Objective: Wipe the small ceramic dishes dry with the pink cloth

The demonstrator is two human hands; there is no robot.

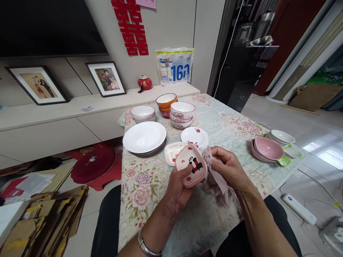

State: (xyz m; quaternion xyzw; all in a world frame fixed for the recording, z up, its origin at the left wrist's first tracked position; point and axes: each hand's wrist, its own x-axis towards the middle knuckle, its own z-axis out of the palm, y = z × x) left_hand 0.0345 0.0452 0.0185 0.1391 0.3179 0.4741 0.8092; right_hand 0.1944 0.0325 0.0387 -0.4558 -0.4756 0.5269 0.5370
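My left hand [180, 185] grips a small square pink-rimmed dish [190, 159] with a black cat picture, its thumb pressed on the inside. A pale pink cloth [218, 182] is pinched in my right hand [227, 166], touching the dish's right edge and hanging down over the table. Just behind the held dish lies another small dish [171, 151] with a pink rim. A stack of small white plates [194, 137] with red flowers sits beyond it. Left of these, large white plates [144, 137] are piled up.
White bowls [182, 110], orange bowls [166, 101] and more white bowls [143, 113] stand at the table's back. Pink bowls [268, 148] and small white bowls [282, 136] are near the right edge. A red stool [93, 162] and flattened cardboard [45, 217] are on the left floor.
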